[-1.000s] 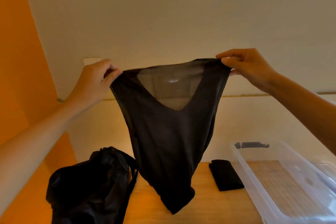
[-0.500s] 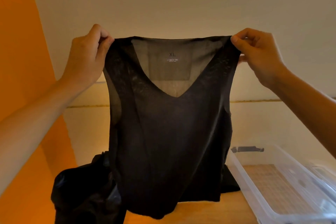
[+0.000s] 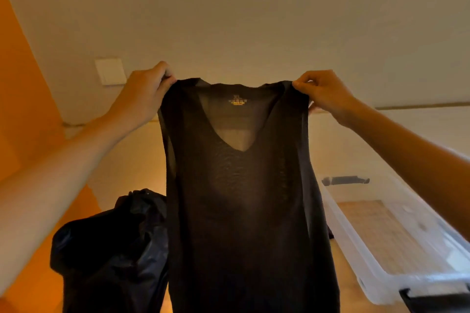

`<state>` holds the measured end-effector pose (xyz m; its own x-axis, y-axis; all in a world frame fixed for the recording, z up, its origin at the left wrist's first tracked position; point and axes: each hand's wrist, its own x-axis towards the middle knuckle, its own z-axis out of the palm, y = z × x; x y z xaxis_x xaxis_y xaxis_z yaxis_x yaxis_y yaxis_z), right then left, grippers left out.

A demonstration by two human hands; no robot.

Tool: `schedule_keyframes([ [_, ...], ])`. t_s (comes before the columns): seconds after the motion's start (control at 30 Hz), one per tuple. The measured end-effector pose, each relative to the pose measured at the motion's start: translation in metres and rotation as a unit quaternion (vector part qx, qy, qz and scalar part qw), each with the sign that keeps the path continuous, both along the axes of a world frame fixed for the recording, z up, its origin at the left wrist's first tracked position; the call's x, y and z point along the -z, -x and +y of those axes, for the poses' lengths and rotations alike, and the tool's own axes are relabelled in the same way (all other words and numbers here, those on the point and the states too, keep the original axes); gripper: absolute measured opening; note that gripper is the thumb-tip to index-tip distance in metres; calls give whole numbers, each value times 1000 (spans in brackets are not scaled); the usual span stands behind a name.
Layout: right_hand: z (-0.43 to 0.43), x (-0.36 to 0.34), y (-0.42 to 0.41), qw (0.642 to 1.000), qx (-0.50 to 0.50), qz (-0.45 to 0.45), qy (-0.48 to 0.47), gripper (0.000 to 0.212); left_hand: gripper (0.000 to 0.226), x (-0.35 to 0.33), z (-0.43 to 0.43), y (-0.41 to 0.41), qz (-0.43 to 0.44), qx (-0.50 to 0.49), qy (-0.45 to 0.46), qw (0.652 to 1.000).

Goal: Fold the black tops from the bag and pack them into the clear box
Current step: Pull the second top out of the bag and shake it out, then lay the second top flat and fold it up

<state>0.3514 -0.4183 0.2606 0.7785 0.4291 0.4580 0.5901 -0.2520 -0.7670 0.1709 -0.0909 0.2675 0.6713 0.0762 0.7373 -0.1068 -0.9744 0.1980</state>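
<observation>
A thin black V-neck top [image 3: 244,211] hangs full length in front of me, its label showing at the back of the neck. My left hand [image 3: 145,94] pinches its left shoulder strap and my right hand [image 3: 323,93] pinches the right one, both held up at the same height. The black bag [image 3: 109,249] slumps on the wooden table at the lower left, partly behind the top. The clear box [image 3: 381,256] lies open on the right with nothing visible inside. The hanging top hides the table's middle.
An orange wall [image 3: 23,89] runs along the left, and a pale wall with a white switch plate [image 3: 109,71] stands behind. A black latch [image 3: 346,180] sits at the box's far end. A dark edge of cloth [image 3: 330,232] peeks out right of the top.
The top went from hanging bunched and skewed to spread flat between both hands. It now hangs lower and covers the folded black piece on the table.
</observation>
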Motion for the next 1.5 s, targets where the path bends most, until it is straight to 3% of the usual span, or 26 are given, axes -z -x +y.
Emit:
schedule_keyframes([
  [0.17, 46, 110, -61, 980, 25, 74, 181, 18, 19, 111, 9, -67, 157, -50, -7, 986],
  [0.33, 91, 224, -98, 944, 62, 77, 315, 26, 18, 232, 21, -108, 258, -64, -17, 964],
  [0.57, 97, 328, -131, 913, 135, 109, 368, 31, 14, 337, 39, -136, 319, -129, 26, 938],
  [0.73, 97, 358, -144, 927, 167, 127, 310, 26, 8, 366, 50, -150, 314, -163, 130, 926],
  [0.83, 99, 368, -130, 936, 169, 84, 296, 33, 32, 374, 34, -146, 303, -170, 214, 913],
  [0.93, 93, 383, -84, 939, 101, -16, 328, 48, 54, 383, -10, -111, 357, -123, 154, 913],
  [1.0, 87, 395, -51, 911, 37, -58, 407, 60, 66, 391, -41, -85, 419, -97, 98, 897],
  [1.1, 80, 400, -13, 869, 37, -87, 487, 76, 79, 403, -67, -53, 456, -119, 11, 882],
  [1.27, 33, 395, 71, 866, 57, -68, 492, 80, 78, 407, -96, 21, 394, -123, 8, 911],
  [1.37, -7, 408, 116, 851, 50, -25, 522, 82, 79, 420, -111, 73, 416, -103, 15, 903],
  [1.5, -35, 420, 127, 856, 58, 10, 513, 80, 83, 421, -110, 98, 420, -101, 23, 902],
])
